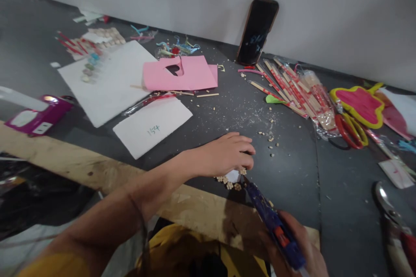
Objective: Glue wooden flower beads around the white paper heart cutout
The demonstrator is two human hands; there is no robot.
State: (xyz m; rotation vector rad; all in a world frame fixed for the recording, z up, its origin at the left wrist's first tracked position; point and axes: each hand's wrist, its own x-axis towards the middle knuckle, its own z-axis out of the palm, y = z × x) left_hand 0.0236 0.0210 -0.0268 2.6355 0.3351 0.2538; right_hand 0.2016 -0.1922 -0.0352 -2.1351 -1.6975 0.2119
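Observation:
My left hand (224, 153) lies over the near edge of the dark tabletop, its fingers bent and close together on a small white piece (232, 176). Beige flower-shaped bits (229, 185) ring that piece; its far part and my thumb are hidden under the hand. In my right hand (300, 242) is a dark blue glue gun (271, 225) with a red part on its side. Its nozzle points up and left, close beside the flower-shaped bits; whether it touches them I cannot tell.
Beige crumbs (271, 138) dot the tabletop. Beyond lie folded pink paper (195, 75), white sheets (152, 127), wrapped chopsticks (292, 86) and a leaning phone (258, 30). Red-and-yellow scissors (352, 132) and pruning shears (388, 207) are at right; a purple device (42, 114) is at left.

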